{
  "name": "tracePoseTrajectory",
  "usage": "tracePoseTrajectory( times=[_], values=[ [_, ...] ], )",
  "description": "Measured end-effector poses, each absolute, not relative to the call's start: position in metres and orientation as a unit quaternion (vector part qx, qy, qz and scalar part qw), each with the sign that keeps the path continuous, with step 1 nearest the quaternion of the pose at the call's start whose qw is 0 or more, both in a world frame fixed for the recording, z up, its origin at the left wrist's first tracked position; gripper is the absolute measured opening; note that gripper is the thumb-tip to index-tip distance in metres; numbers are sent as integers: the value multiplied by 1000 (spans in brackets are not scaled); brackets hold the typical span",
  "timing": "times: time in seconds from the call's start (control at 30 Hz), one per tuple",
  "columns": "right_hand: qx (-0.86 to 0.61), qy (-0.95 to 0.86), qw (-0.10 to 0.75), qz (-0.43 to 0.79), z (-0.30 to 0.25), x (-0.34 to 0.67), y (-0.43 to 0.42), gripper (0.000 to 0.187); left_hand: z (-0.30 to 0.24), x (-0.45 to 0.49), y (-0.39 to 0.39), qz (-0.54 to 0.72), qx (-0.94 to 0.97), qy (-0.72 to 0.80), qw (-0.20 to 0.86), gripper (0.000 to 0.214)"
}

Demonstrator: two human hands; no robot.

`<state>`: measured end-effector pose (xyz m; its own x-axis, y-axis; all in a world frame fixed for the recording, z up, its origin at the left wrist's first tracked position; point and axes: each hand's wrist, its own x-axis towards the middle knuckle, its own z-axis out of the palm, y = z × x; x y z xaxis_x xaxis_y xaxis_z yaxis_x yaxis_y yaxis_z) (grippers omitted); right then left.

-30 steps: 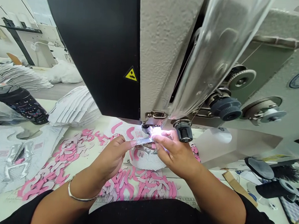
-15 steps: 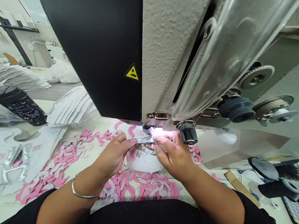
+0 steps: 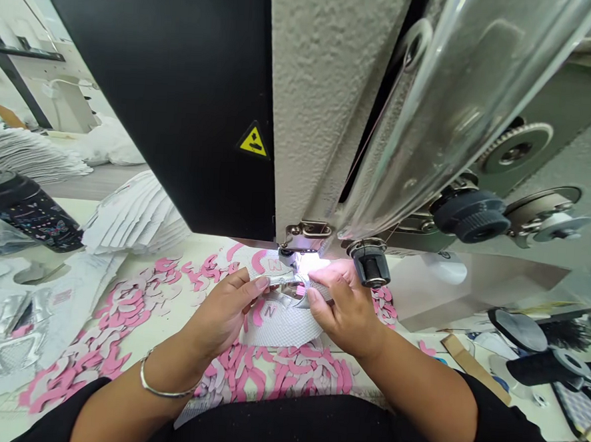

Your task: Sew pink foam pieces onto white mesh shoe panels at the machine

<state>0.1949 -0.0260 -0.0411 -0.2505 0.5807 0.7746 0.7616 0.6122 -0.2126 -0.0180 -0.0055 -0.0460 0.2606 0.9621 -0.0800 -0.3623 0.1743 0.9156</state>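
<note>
Under the lit needle area of the sewing machine [image 3: 309, 230] lies a white mesh shoe upper [image 3: 283, 325] with silver trim, pink curved patches and outlined N marks. My left hand [image 3: 230, 304] pinches the silver edge of it between thumb and fingers, left of the needle. On the other side, my right hand [image 3: 347, 307] has thumb and fingers closed on the upper's right part, close to the presser foot. The foot and needle are partly lost in the glare and behind my fingers.
Pink and grey curved cut pieces [image 3: 286, 370] litter the table around the work. Further uppers [image 3: 16, 324] lie at the left, by a stack of white pieces [image 3: 135, 218] and a black patterned bottle [image 3: 30, 208]. A black thread cone [image 3: 547, 368] lies at the right.
The upper has turned slightly and shifted a little under the needle, with both hands still on it. The whole view has moved slightly.
</note>
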Motion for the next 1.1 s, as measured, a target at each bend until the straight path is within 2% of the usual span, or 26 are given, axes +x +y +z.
tracePoseTrajectory(
  times=[0.67, 1.1],
  values=[
    [-413, -783, 445, -135, -36, 192, -29, 11, -46, -18, -7, 486, 421, 356, 679, 15],
    [-407, -784, 446, -146, -38, 190, -31, 20, -36, -20, 2, 474, 424, 370, 677, 16]
  ],
)
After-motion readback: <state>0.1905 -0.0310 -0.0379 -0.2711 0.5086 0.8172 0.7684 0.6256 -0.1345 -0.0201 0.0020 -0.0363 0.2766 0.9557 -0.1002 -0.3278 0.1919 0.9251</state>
